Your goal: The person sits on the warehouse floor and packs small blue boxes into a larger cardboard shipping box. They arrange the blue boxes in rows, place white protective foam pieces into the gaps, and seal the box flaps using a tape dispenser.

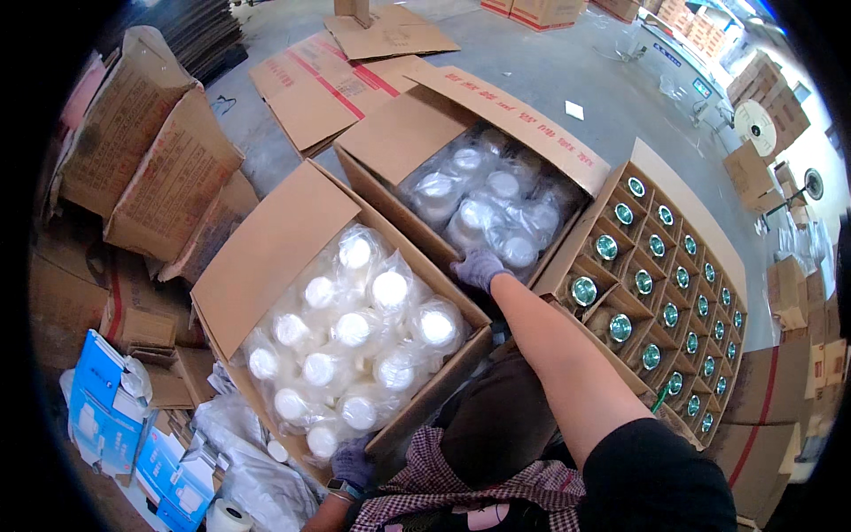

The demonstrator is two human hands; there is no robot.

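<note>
In front of me stands an open cardboard box packed with white-lidded containers in clear plastic bags. My left hand, in a purple-grey glove, grips this box at its near edge; its fingers are partly hidden. Behind it is a second open cardboard box with similar bagged white-topped containers. My right hand, gloved alike, reaches forward with its fingers curled over this second box's near rim. To the right, a divided carton holds several glass pieces with shiny greenish round tops, one per cell.
Flattened cardboard lies on the floor beyond the boxes. Worn cartons stand at the left, above blue-and-white printed boxes and crumpled plastic sheeting. A white machine stands far right, with stacked cartons along the right side.
</note>
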